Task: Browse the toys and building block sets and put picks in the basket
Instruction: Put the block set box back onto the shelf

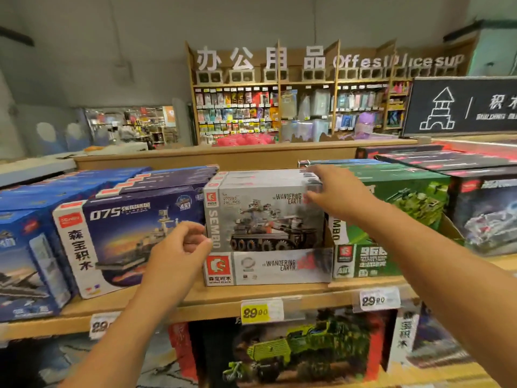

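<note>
Both forearms are reaching in from below toward the grey box [265, 217], a tank set standing in a display tray [268, 268] on the wooden shelf [212, 299]. Right hand [334, 196] is closing on the box's upper right corner, fingers over the top edge and thumb on the front. Left hand [179, 249] is curling at the box's lower left edge, fingers bent, whether touching I cannot tell. Browsing looks over; picking is beginning. Next comes lifting it straight up clear of the tray, between the navy box [126, 239] and green box [391, 208]. No basket is showing.
</note>
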